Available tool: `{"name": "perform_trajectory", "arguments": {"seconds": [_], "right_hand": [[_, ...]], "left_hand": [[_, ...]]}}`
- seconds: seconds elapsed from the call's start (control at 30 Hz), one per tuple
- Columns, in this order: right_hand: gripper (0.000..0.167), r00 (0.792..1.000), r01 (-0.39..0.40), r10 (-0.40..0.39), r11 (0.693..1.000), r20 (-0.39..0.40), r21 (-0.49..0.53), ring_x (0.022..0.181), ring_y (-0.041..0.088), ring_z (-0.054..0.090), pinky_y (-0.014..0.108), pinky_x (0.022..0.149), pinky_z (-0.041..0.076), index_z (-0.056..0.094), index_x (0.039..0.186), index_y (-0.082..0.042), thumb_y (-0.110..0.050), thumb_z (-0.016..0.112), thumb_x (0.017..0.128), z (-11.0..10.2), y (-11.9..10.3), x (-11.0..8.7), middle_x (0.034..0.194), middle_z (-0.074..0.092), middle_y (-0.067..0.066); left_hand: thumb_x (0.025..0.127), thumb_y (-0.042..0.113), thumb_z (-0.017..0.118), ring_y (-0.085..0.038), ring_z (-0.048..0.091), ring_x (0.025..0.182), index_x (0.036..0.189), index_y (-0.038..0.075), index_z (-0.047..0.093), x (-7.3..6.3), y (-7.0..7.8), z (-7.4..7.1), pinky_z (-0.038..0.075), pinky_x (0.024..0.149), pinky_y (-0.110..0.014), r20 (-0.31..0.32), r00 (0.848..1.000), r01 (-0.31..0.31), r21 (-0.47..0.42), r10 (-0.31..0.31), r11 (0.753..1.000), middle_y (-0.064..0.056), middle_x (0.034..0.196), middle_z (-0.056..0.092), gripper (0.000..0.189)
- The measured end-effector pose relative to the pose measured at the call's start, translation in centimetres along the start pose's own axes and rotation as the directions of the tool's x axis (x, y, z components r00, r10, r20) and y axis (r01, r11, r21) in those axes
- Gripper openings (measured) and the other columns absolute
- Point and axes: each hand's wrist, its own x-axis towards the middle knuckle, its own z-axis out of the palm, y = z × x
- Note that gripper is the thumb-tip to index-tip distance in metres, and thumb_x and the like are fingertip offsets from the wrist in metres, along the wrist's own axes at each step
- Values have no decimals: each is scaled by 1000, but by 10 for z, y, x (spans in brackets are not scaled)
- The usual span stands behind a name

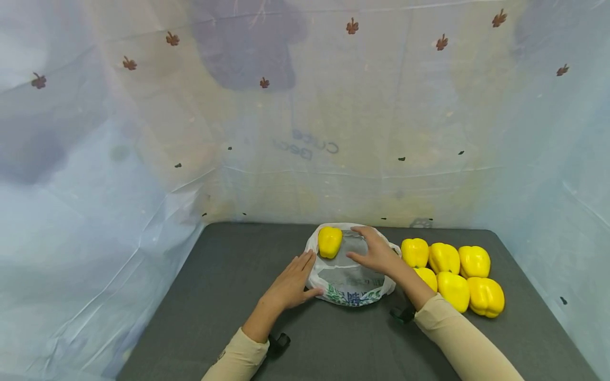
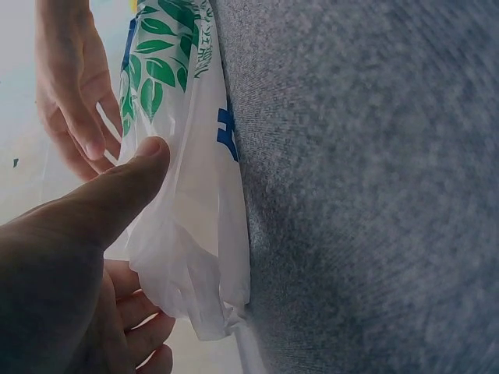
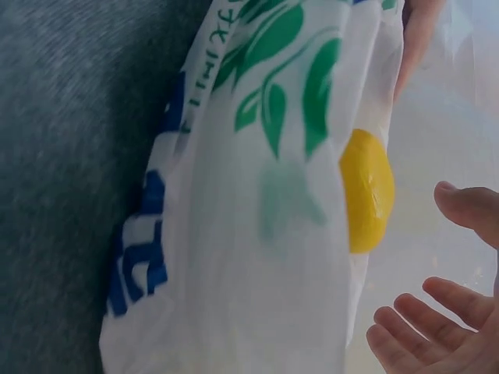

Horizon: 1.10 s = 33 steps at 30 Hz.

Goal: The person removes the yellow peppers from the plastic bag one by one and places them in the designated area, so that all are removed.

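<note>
A white plastic bag [image 1: 353, 297] with green leaf and blue print stands with its mouth spread wide. One yellow bell pepper [image 1: 330, 242] is in its back left part, and it peeks over the rim in the right wrist view. My left hand [image 1: 294, 280] touches the bag's left side, fingers extended along it and thumb at the front. Over the right part of the mouth hangs my right hand [image 1: 376, 255], with fingers and thumb spread apart and nothing between them. In the right wrist view, its fingers [image 3: 425, 319] are apart from the pepper.
Several more yellow bell peppers [image 1: 452, 291] lie in two rows right of the bag, partly behind the right forearm. The dark grey table [image 1: 219, 286] ends at a pale patterned sheet [image 1: 362, 190] hanging behind and around it.
</note>
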Motion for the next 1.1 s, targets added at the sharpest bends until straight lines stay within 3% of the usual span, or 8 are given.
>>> {"name": "perform_trajectory", "arguments": {"seconds": [0.77, 1.1], "right_hand": [[84, 996, -64, 63, 998, 60, 17, 148, 48, 46, 64, 120, 42, 42, 159, 7, -25, 85, 95, 27, -14, 29, 160, 46, 29], [87, 992, -102, 105, 994, 67, -42, 148, 46, 46, 62, 120, 42, 41, 160, 5, -29, 86, 94, 34, -17, 38, 161, 45, 27]], "left_hand": [[101, 53, 72, -32, 22, 164, 170, 0, 23, -3, 2, -3, 21, 134, -49, -8, 1000, -20, 6, 20, 1000, -17, 178, 20, 100], [101, 55, 70, -31, 20, 165, 171, 1, 21, -2, 1, -3, 19, 135, -48, 1, 1000, -16, 5, 16, 1000, -16, 178, 18, 101]]}}
